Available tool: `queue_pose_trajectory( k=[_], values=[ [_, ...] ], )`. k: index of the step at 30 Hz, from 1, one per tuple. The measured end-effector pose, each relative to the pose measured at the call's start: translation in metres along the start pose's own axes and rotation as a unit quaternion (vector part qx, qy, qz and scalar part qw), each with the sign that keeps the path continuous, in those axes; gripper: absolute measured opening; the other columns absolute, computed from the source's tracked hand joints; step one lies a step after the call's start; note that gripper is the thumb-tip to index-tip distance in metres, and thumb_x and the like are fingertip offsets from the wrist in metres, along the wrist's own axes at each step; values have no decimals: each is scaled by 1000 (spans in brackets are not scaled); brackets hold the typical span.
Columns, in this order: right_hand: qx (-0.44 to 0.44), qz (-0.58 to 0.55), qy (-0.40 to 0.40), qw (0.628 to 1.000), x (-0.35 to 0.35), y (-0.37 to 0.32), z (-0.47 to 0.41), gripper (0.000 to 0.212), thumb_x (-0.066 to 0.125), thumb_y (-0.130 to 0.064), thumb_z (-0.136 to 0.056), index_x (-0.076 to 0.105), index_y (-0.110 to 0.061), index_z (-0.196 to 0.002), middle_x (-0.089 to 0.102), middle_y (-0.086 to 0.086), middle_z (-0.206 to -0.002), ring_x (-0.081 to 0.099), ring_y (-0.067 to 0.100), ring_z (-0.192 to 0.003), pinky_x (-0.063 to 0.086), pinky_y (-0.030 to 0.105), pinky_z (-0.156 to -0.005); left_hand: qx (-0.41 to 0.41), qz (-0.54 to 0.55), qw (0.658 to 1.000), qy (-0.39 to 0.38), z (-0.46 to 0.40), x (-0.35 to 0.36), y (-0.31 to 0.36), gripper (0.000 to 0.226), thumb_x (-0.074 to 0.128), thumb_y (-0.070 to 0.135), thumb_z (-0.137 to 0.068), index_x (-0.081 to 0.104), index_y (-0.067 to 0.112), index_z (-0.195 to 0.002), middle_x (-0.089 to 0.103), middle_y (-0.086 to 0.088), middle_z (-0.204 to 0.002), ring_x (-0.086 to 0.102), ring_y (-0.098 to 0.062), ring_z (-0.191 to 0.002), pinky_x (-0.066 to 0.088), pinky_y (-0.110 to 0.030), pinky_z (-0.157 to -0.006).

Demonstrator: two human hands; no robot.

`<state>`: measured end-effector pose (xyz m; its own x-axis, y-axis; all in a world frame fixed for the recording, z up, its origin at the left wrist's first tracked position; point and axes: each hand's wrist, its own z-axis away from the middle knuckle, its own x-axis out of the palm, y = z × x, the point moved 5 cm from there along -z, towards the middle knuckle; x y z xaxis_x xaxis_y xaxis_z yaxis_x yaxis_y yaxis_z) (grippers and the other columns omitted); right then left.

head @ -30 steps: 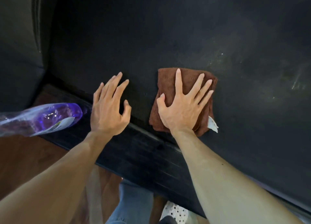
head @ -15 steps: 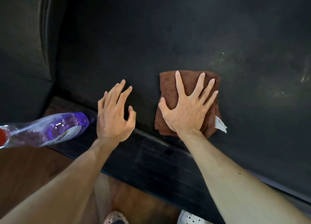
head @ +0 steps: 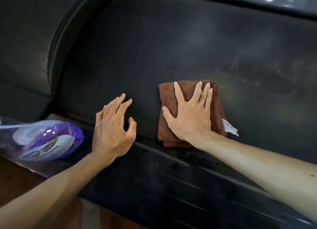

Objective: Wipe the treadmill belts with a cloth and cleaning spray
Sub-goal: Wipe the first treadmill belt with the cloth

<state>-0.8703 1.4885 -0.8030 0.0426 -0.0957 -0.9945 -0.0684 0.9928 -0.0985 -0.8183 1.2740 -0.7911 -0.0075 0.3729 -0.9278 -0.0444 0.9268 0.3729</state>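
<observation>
While the right hand presses a folded brown terry cloth under splayed fingers on the black treadmill belt, the left hand's loosely curled fingers brace beside it, holding nothing; the purple spray bottle, just left of them, could be knocked off.

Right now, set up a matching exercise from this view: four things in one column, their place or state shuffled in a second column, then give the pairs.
Column one:
1. cloth
2. spray bottle
3. left hand
4. white tag

Column two:
A. lying on its side at the far left, purple
B. sticking out from the cloth's right edge
C. brown, folded, pressed flat on the belt by the right hand
D. bare on the belt's near edge, holding nothing

Pairs: 1-C, 2-A, 3-D, 4-B
</observation>
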Motion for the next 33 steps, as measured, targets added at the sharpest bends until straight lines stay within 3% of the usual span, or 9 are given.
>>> queue_pose_trajectory(
  k=[5, 8, 12, 15, 19, 22, 26, 31, 33],
  values=[
    [-63, 4, 1, 998, 0, -2, -33, 69, 29, -58, -104, 7, -37, -166, 0, 38, -165, -5, 54, -154, -5, 60, -126, 13, 10, 1000, 21, 0, 2, -2, 66, 33, 42, -89, 45, 23, -151, 33, 8, -163, 27, -7, -149, 22, -41, -123],
    [-128, -7, -10, 992, 1, -24, -50, 71, 30, -65, -99, 7, -44, -164, -3, 33, -167, -9, 52, -154, -8, 60, -125, 10, 28, 999, 44, 1, 1, -4, 66, 32, 40, -90, 42, 22, -153, 31, 8, -164, 25, -6, -150, 18, -34, -122],
    [-216, -18, -21, 976, 0, -12, 3, 72, 20, -63, -91, 9, -50, -161, -7, 20, -171, -10, 43, -157, -7, 56, -127, 7, 32, 998, 50, 4, -1, -2, 67, 32, 35, -92, 37, 18, -156, 26, 4, -167, 19, -8, -153, 15, -36, -126],
    [-173, -23, -27, 984, -3, 23, 9, 70, 20, -56, -91, 10, -54, -160, -3, 16, -173, -9, 36, -159, -7, 51, -128, 5, 33, 999, 43, 5, -1, 0, 69, 31, 37, -92, 30, 18, -159, 20, 5, -168, 14, -7, -154, 14, -38, -127],
    [-106, -12, -10, 994, -1, 7, -42, 66, 24, -60, -95, 12, -54, -160, 0, 22, -171, -5, 43, -157, -4, 58, -126, 5, 38, 998, 51, 4, -2, 1, 71, 32, 38, -91, 25, 20, -160, 19, 3, -169, 16, -10, -154, 16, -36, -125],
    [-172, -15, -8, 985, 5, -23, -25, 68, 21, -74, -96, 10, -54, -160, -4, 23, -171, -11, 43, -157, -7, 60, -125, 0, 39, 998, 52, 5, -3, 1, 71, 32, 36, -90, 27, 19, -159, 19, 4, -169, 16, -9, -154, 15, -35, -125],
    [-242, -25, -31, 970, 4, 0, 25, 69, 18, -68, -90, 11, -58, -158, -5, 11, -173, -11, 35, -159, -4, 54, -127, 7, 11, 999, 30, 4, 0, -1, 70, 34, 35, -91, 29, 19, -159, 16, 4, -170, 8, -8, -156, 6, -34, -128],
    [-76, -15, -18, 997, -4, 38, -55, 61, 28, -62, -99, 13, -58, -158, 1, 13, -174, -4, 37, -159, -4, 56, -127, -8, 1, 1000, 20, 2, 0, 0, 61, 46, 36, -101, 30, 22, -159, 17, 7, -169, 8, -7, -156, 8, -35, -128],
    [-79, -11, -7, 997, -1, 12, -65, 62, 35, -59, -101, 13, -55, -159, 0, 16, -173, -5, 40, -158, -5, 60, -125, -14, 1, 1000, 17, 1, 0, 0, 63, 48, 37, -100, 30, 24, -159, 18, 9, -169, 10, -7, -155, 12, -36, -128]
  ],
)
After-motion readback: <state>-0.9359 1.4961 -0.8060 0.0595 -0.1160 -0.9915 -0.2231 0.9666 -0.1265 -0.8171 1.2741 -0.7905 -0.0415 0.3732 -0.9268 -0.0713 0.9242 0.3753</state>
